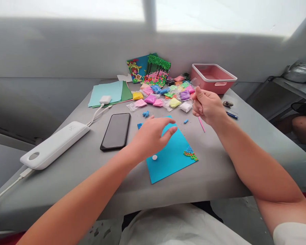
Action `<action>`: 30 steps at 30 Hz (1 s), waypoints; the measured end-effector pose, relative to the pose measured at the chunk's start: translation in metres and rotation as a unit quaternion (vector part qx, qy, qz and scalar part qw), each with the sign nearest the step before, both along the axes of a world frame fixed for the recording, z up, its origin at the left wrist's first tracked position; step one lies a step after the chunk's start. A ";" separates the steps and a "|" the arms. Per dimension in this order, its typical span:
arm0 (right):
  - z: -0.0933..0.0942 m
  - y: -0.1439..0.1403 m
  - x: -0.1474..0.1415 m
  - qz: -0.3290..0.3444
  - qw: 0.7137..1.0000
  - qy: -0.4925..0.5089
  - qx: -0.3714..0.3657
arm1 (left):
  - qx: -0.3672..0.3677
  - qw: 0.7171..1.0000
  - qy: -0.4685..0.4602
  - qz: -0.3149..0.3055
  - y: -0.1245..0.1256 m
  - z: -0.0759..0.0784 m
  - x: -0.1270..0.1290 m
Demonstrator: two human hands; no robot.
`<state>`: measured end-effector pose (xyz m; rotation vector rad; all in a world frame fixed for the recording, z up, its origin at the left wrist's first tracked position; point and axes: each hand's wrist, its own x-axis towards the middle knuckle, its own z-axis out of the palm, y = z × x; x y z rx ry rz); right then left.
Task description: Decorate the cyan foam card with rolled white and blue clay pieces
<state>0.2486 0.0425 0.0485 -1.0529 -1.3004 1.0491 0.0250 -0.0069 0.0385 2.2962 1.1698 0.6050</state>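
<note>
Head view: left hand (152, 135) over a blue craft sheet (169, 166), right hand (206, 104) raised.
The left grip is loosely open and bare; the right is curled closed above a pink strip (201, 125), its contents unclear. The sheet lies on the table (215, 177), bearing a white disc (154, 157) and colourful rings (191, 154).

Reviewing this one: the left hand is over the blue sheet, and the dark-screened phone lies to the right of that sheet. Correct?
Not quite: the phone lies to the left of the blue sheet, as the head view shows. The left hand is over the sheet.
</note>
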 end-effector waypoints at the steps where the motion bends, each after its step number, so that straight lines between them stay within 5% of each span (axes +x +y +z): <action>1: -0.001 0.000 0.000 0.017 0.999 0.027 -0.021 | -0.023 0.999 -0.046 0.017 0.001 0.005 0.001; 5: -0.006 -0.001 -0.004 0.135 0.973 0.142 -0.119 | -0.201 0.935 -0.287 0.057 0.008 0.021 0.006; 7: -0.010 -0.002 -0.007 0.158 0.969 0.143 -0.125 | -0.233 0.905 -0.347 0.081 0.014 0.026 0.008; 11: -0.019 -0.003 -0.018 0.144 0.977 0.116 -0.105 | -0.173 0.896 -0.390 0.125 0.024 0.029 0.011; 16: -0.014 -0.007 -0.031 0.131 0.987 0.054 -0.077 | -0.106 0.897 -0.420 0.085 0.033 0.031 0.015; 24: 0.014 0.013 -0.041 0.089 0.971 -0.215 -0.051 | 0.031 0.981 -0.148 0.120 0.073 0.018 -0.016; 30: 0.011 0.027 0.009 0.027 0.848 -0.529 -0.007 | 0.019 0.991 0.072 0.109 0.095 -0.004 -0.048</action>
